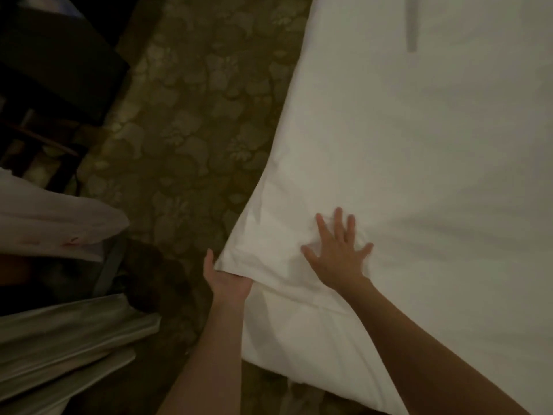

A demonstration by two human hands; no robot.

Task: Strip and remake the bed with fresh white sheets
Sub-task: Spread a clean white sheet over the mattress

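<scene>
At bed corner, left hand [228, 282] grips sheet [389, 163] edge, right hand [337, 252] flat, carpet [191, 121] beside.

A bedroom — most likely a hotel room — is showing itself here. A bed [419, 145] is lying under a plain white sheet [389, 100] that is hanging over its side. A patterned carpet [191, 121] with large leaf-like shapes is running alongside it in dim, warm light. Folded white linen [59, 339] is sitting stacked at the left — seemingly on a cart, though that is hard to tell — and dark furniture [54, 64] is standing beyond it.
</scene>
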